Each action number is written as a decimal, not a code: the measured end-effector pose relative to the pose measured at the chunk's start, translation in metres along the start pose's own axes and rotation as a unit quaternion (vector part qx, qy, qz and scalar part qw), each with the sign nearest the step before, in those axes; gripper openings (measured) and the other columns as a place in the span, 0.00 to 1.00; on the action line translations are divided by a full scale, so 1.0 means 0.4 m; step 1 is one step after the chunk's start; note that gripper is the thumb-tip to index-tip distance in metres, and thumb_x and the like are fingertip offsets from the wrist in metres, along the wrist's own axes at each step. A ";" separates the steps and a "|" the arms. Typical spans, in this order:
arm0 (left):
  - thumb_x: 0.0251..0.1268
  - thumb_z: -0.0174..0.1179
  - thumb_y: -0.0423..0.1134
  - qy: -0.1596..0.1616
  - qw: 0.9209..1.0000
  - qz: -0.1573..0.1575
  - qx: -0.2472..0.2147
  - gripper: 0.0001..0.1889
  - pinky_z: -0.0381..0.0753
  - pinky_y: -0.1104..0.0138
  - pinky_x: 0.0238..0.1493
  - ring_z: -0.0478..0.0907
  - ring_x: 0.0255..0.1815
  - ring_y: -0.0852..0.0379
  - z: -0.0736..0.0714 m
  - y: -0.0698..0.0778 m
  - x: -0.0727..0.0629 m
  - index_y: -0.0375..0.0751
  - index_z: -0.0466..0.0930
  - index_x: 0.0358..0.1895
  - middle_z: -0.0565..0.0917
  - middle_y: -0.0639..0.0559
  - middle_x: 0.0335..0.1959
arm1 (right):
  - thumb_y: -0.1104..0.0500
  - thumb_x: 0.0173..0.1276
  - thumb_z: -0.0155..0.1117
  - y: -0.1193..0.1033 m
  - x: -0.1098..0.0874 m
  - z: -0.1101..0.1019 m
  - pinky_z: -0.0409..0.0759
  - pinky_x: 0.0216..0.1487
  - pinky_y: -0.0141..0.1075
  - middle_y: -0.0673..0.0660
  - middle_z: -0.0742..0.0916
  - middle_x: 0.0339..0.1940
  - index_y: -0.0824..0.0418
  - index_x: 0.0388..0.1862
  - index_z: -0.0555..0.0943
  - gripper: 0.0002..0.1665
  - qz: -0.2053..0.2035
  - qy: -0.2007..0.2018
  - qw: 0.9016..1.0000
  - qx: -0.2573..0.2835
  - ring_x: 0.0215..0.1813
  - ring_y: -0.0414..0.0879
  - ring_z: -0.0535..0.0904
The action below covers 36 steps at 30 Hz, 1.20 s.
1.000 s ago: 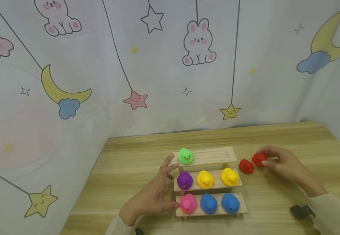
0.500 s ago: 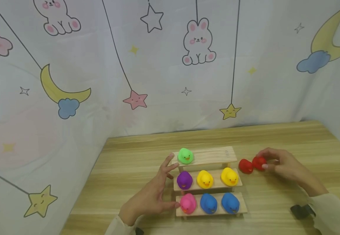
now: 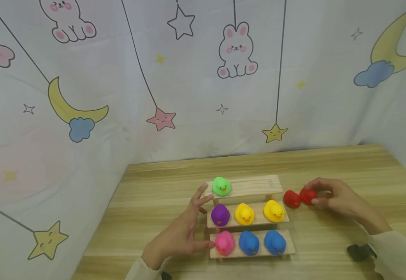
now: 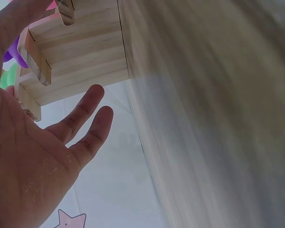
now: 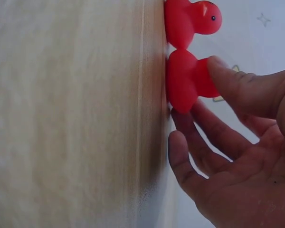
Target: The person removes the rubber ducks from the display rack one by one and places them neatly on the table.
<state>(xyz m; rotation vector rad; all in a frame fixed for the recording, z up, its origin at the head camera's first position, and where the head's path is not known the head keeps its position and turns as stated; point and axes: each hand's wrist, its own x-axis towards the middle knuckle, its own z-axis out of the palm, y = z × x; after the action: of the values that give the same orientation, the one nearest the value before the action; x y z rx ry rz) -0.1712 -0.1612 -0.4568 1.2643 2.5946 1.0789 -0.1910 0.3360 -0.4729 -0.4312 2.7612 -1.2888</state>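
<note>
Head: right hand [image 3: 339, 198] is pinching outer red duck [image 3: 308, 196]; inner red duck [image 3: 292, 199] is lying just left, toward the rack [image 3: 252, 186]. Left hand [image 3: 179, 234], farther off, is spanning the rack's left side. Left wrist: fingers [image 4: 99, 127] are lying apart — grasping nothing. Right wrist: both ducks are touching.

The pale rack [image 3: 252, 186] bears green, purple, yellow, pink and blue ducks [image 3: 245, 214]; right of it, red ducks [image 3: 291, 199]; behind it, star-printed cloth [image 3: 195, 85], probably white.

head: soft, even light, faint shadows; left wrist: near tabletop [image 4: 218, 104] blurred; right wrist: near tabletop likewise blurred
</note>
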 end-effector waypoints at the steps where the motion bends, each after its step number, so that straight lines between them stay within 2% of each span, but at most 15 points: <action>1: 0.54 0.83 0.43 0.000 1.000 -0.001 0.000 0.64 0.84 0.50 0.67 0.77 0.67 0.50 0.000 0.000 0.000 0.52 0.44 0.87 0.34 0.50 0.92 | 0.67 0.66 0.74 0.000 0.000 0.000 0.86 0.47 0.26 0.67 0.89 0.57 0.66 0.59 0.84 0.22 0.002 -0.001 1.000 0.001 0.47 0.36 0.87; 6: 0.54 0.83 0.44 -0.003 1.000 -0.007 0.001 0.64 0.84 0.50 0.67 0.77 0.67 0.52 0.000 0.002 0.001 0.54 0.44 0.87 0.33 0.52 0.92 | 0.66 0.66 0.75 -0.001 -0.001 0.002 0.84 0.49 0.26 0.68 0.89 0.60 0.65 0.62 0.83 0.25 0.012 -0.001 1.000 -0.008 0.52 0.51 0.89; 11: 0.54 0.84 0.44 0.000 1.000 0.002 0.004 0.64 0.85 0.50 0.66 0.78 0.66 0.51 0.002 0.002 0.001 0.53 0.44 0.87 0.34 0.50 0.92 | 0.61 0.68 0.75 -0.009 -0.008 -0.006 0.83 0.51 0.36 0.70 0.86 0.66 0.61 0.68 0.81 0.29 0.025 0.019 0.999 -0.033 0.61 0.63 0.85; 13: 0.53 0.84 0.44 0.002 1.000 0.006 0.004 0.64 0.85 0.50 0.67 0.78 0.66 0.50 0.002 0.002 0.001 0.52 0.43 0.87 0.34 0.49 0.92 | 0.60 0.70 0.74 -0.014 -0.011 -0.012 0.84 0.50 0.37 0.67 0.85 0.69 0.59 0.70 0.80 0.30 0.022 0.031 0.999 -0.028 0.63 0.59 0.84; 15: 0.53 0.84 0.44 0.004 1.000 0.009 0.003 0.65 0.84 0.49 0.67 0.78 0.66 0.50 0.002 0.002 0.001 0.51 0.43 0.87 0.34 0.48 0.92 | 0.60 0.71 0.73 -0.021 -0.013 -0.018 0.83 0.52 0.35 0.61 0.86 0.69 0.57 0.70 0.80 0.29 0.006 0.046 0.999 -0.025 0.64 0.48 0.82; 18: 0.52 0.84 0.43 0.004 1.000 0.007 -0.002 0.65 0.84 0.49 0.67 0.77 0.67 0.50 0.001 0.002 0.001 0.51 0.44 0.87 0.34 0.49 0.92 | 0.61 0.71 0.73 -0.035 -0.013 -0.022 0.80 0.54 0.26 0.43 0.87 0.65 0.56 0.70 0.81 0.28 -0.033 0.068 0.997 -0.025 0.61 0.29 0.79; 21: 0.53 0.84 0.44 0.002 1.000 0.001 -0.005 0.64 0.84 0.49 0.68 0.77 0.67 0.51 0.001 0.002 0.000 0.53 0.43 0.87 0.33 0.50 0.92 | 0.62 0.70 0.75 -0.056 -0.010 -0.023 0.76 0.56 0.22 0.30 0.85 0.62 0.56 0.69 0.81 0.29 -0.069 0.082 0.994 -0.024 0.59 0.20 0.76; 23: 0.53 0.84 0.43 0.001 1.000 0.000 -0.005 0.65 0.84 0.49 0.68 0.77 0.67 0.51 0.002 0.001 0.000 0.53 0.43 0.87 0.33 0.50 0.92 | 0.64 0.69 0.76 -0.073 -0.008 -0.022 0.75 0.56 0.20 0.27 0.84 0.61 0.57 0.69 0.81 0.29 -0.086 0.087 0.992 -0.023 0.59 0.20 0.76; 29: 0.54 0.83 0.44 0.005 1.000 0.001 0.006 0.64 0.85 0.49 0.65 0.78 0.65 0.51 0.004 -0.002 -0.002 0.53 0.44 0.87 0.34 0.48 0.92 | 0.66 0.69 0.76 -0.122 -0.011 -0.023 0.73 0.58 0.16 0.28 0.84 0.63 0.55 0.70 0.81 0.31 -0.114 0.098 0.988 -0.021 0.60 0.23 0.76; 36: 0.55 0.83 0.46 -0.007 1.000 -0.017 -0.002 0.65 0.84 0.47 0.67 0.77 0.68 0.51 0.001 -0.001 0.000 0.57 0.42 0.87 0.31 0.53 0.92 | 0.69 0.68 0.74 -0.175 -0.021 -0.030 0.72 0.60 0.16 0.31 0.84 0.67 0.57 0.72 0.79 0.34 -0.142 0.107 0.984 -0.006 0.63 0.27 0.77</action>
<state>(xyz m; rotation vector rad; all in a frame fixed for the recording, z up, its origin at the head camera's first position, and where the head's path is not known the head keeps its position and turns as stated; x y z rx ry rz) -0.1714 -0.1611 -0.4575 1.2190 2.5924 1.0647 -0.1693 0.3044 -0.4123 -0.7537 2.9688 -1.4567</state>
